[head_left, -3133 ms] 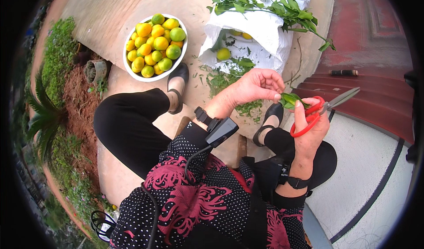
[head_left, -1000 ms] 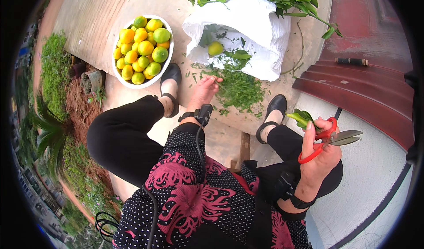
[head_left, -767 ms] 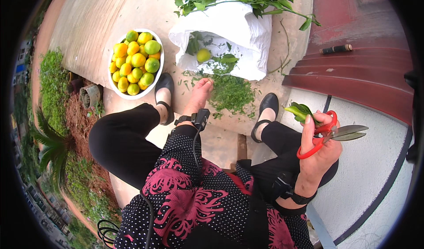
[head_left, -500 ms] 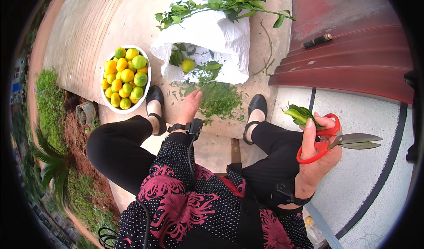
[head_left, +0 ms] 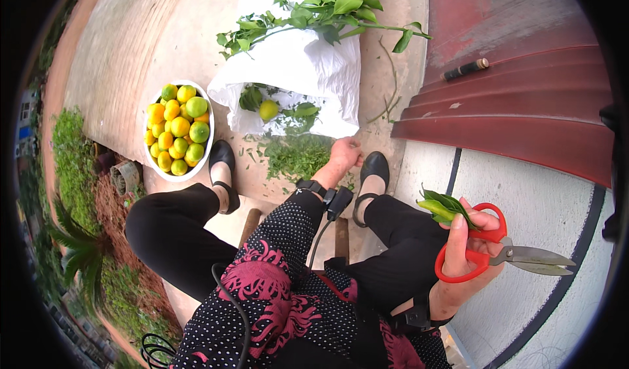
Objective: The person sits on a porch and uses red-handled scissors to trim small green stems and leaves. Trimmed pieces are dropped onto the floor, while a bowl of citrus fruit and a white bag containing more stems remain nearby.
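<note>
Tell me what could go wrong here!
The right hand grips both scissors and leaves, so one might slip, and dropped scissors could hurt someone. The fruit is heaped high in the bowl beside the left shoe, so a bump from that foot might send some rolling.

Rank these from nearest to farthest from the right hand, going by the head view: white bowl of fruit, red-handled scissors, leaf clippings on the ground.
From the right hand:
1. Red-handled scissors: held in that hand, blades pointing right.
2. Leaf clippings: on the ground between the feet, to its left.
3. White bowl of fruit: farthest left, beyond the clippings.
</note>
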`<action>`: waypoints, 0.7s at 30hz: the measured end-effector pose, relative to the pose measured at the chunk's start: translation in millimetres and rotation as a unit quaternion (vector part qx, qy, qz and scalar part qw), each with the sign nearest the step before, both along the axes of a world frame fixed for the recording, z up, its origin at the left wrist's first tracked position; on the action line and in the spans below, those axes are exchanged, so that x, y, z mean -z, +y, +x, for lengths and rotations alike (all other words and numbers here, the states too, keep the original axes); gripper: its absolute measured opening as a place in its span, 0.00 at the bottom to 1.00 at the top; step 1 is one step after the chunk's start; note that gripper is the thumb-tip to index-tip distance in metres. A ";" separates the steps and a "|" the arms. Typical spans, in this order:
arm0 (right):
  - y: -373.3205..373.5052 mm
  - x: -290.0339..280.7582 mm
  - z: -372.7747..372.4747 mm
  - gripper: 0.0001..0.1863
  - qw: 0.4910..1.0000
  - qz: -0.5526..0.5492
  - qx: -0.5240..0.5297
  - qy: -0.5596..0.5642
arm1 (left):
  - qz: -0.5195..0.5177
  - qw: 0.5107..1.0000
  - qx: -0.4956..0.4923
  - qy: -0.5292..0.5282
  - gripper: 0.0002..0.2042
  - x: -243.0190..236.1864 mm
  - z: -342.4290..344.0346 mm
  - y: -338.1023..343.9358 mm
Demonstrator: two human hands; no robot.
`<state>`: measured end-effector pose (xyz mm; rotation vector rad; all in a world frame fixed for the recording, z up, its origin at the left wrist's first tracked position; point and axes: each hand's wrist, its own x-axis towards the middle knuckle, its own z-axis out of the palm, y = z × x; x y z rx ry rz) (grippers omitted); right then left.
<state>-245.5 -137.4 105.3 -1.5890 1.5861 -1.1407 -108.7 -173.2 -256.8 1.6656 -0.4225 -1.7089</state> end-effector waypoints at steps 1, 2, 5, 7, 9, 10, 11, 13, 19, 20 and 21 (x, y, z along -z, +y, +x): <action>-0.1 -0.1 0.7 0.10 1.000 0.002 0.001 -0.002 | -0.004 1.000 -0.014 0.006 0.17 -4.9 -11.1 -16.0; 0.1 -0.7 1.4 0.10 1.000 0.004 0.002 -0.005 | -0.069 0.997 -0.021 0.001 0.21 -11.0 -21.5 -28.7; -1.4 0.1 2.4 0.11 1.000 0.001 0.001 -0.009 | -0.177 0.984 -0.025 -0.010 0.28 -27.7 -46.5 -62.3; -1.0 0.8 2.6 0.10 1.000 0.000 -0.004 -0.007 | -0.197 0.980 -0.027 0.002 0.30 -31.6 -47.2 -65.1; -0.6 1.6 1.0 0.10 1.000 0.003 -0.011 0.000 | -0.178 0.982 -0.038 0.049 0.30 -28.1 -43.7 -60.6; -0.5 2.1 -0.1 0.09 1.000 -0.003 -0.025 0.006 | -0.157 0.986 -0.026 0.042 0.29 -23.9 -40.3 -53.6; -0.8 2.6 -1.1 0.08 0.999 -0.008 -0.039 0.011 | -0.131 0.990 -0.017 0.041 0.29 -18.2 -34.3 -41.3; 0.0 3.3 -2.2 0.07 0.998 -0.012 -0.056 0.022 | -0.093 0.995 0.037 0.015 0.25 -2.8 -18.0 -8.8; 5.5 1.9 6.6 0.09 0.998 0.029 -0.039 0.031 | -0.057 0.955 0.096 -0.276 0.09 50.1 53.4 105.0; 5.3 1.7 8.7 0.09 0.998 0.036 -0.041 0.035 | -0.014 0.952 0.068 -0.298 0.09 58.5 69.0 118.5; 4.9 2.2 11.2 0.09 0.997 0.044 -0.044 0.038 | -0.036 0.931 0.023 -0.364 0.08 64.8 83.4 134.1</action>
